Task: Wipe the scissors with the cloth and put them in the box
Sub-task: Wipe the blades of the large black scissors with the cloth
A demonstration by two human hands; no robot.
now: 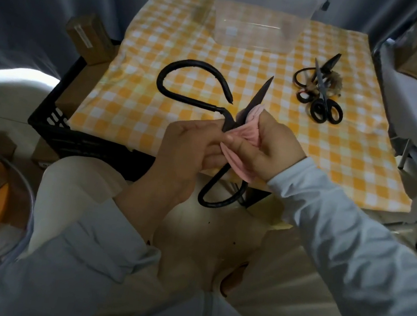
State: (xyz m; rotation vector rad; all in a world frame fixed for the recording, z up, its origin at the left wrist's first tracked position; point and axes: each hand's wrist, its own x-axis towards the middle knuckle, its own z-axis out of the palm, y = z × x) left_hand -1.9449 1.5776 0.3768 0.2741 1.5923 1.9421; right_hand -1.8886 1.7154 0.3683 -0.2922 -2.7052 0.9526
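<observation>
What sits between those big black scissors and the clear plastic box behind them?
Nothing visible does. The big black metal scissors, gripped by the left hand, the right hand holding the pink cloth on them, face bare yellow checked tablecloth up to the clear plastic box. Smaller black scissors lie off right.

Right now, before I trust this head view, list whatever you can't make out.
All in the head view:
1. The large scissors: pivot and blade base hidden by the pink cloth, the left hand and the right hand.
2. The pink cloth: mostly bunched inside the right hand, extent hidden.
3. The smaller scissors pile: overlapping, count unclear; the brown tuft among them is too blurred to identify.
4. The clear box: far rim cut off by the top edge.
</observation>
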